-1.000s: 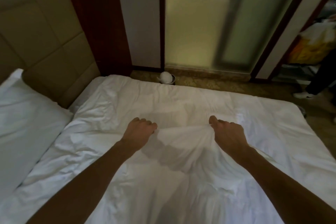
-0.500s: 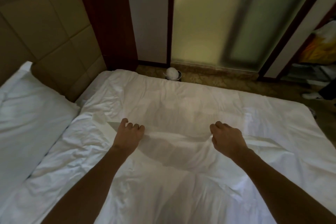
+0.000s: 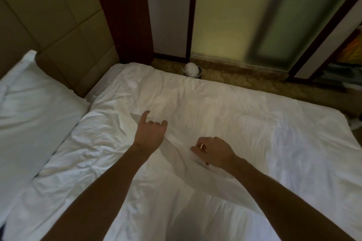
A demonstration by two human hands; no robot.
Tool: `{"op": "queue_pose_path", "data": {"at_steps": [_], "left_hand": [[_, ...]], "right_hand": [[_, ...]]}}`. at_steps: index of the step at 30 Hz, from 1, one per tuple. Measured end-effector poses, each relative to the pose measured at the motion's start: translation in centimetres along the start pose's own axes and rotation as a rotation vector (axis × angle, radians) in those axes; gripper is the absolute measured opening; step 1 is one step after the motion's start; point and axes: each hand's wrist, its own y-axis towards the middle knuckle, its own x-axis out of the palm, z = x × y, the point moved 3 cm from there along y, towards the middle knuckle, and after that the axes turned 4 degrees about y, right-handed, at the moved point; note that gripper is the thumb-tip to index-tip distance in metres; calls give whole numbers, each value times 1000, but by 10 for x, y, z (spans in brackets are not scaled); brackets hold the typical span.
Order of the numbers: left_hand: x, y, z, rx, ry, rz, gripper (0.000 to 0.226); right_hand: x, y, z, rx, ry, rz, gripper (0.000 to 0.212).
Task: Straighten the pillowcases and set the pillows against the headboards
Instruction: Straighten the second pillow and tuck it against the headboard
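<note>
A white pillowcase [image 3: 195, 178] hangs slack between my hands over the bed's white duvet [image 3: 254, 123] and runs down toward me. My left hand [image 3: 150, 133] curls on its upper left edge, index finger sticking out. My right hand [image 3: 213, 152] pinches the upper right edge, lower and nearer to me. A white pillow [image 3: 33, 115] lies at the left and touches the padded beige headboard [image 3: 58, 35]. How firmly my left hand holds the cloth is hard to see.
A small bin [image 3: 193, 71] with a white liner stands on the patterned floor just past the bed's far edge. Behind it are a dark wooden post [image 3: 125, 15] and a frosted glass door [image 3: 244, 15]. The bed's right edge drops to the floor.
My right hand has come down and toward me with the cloth. My left hand has loosened, its index finger now out. The cloth between them has gone slack and slanted.
</note>
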Motion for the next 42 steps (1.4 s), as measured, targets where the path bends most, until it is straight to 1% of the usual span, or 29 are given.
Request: {"op": "queue_pose_path", "data": {"at_steps": [1,3,4,5,6,7,10,12,13,16,19,22,24,26,27,29,30,31,33,36,38,40,42], "left_hand": [[-3,3,-2,-10,-10,0,20],[-8,11,-5,-26,-22,-6,21],[-10,15,-6,-29,-24,-4,21],[-12,19,-5,-28,-25,3,20],[-14,22,-5,-24,-24,10,21],[-14,25,-4,-19,-26,21,22],[-5,28,-2,0,-41,46,23],[5,25,-1,48,-51,72,24],[9,21,-1,71,-47,92,24],[24,5,-8,92,-18,123,27],[37,-11,-26,43,12,106,38],[34,-18,-46,-17,10,130,35],[24,-12,-53,20,-5,186,37],[12,4,-55,121,-2,228,46],[10,13,-55,196,5,211,49],[11,29,-55,357,54,68,52],[17,34,-56,398,85,-29,55],[21,36,-57,396,107,-104,62],[27,34,-63,301,157,-176,71],[28,31,-73,113,191,-190,66],[26,25,-83,-5,191,-217,68],[25,17,-92,-142,125,-279,70],[28,10,-100,-309,-22,-414,67]], "right_hand": [[4,2,-1,47,-50,-53,64],[18,3,0,96,-144,-166,105],[25,2,3,88,-208,-196,117],[31,1,6,75,-280,-194,121],[34,0,10,69,-349,-154,117],[36,0,15,65,-410,-90,107],[27,1,21,-9,-568,207,62],[22,2,27,-61,-629,327,49],[19,4,30,-82,-651,369,47],[7,13,30,-65,-706,408,45],[1,19,29,-55,-736,478,44],[6,22,33,-116,-725,462,41],[10,21,37,-157,-719,469,39],[14,22,40,-178,-719,466,35],[16,22,41,-180,-719,452,34],[18,23,42,-157,-713,411,37],[18,24,42,-136,-703,394,40],[17,25,43,-118,-693,386,42],[15,28,43,-105,-698,391,40],[10,32,40,-97,-732,408,33],[9,34,40,-89,-743,406,34],[8,36,40,-86,-766,403,36],[7,37,39,-93,-771,417,37]]}}
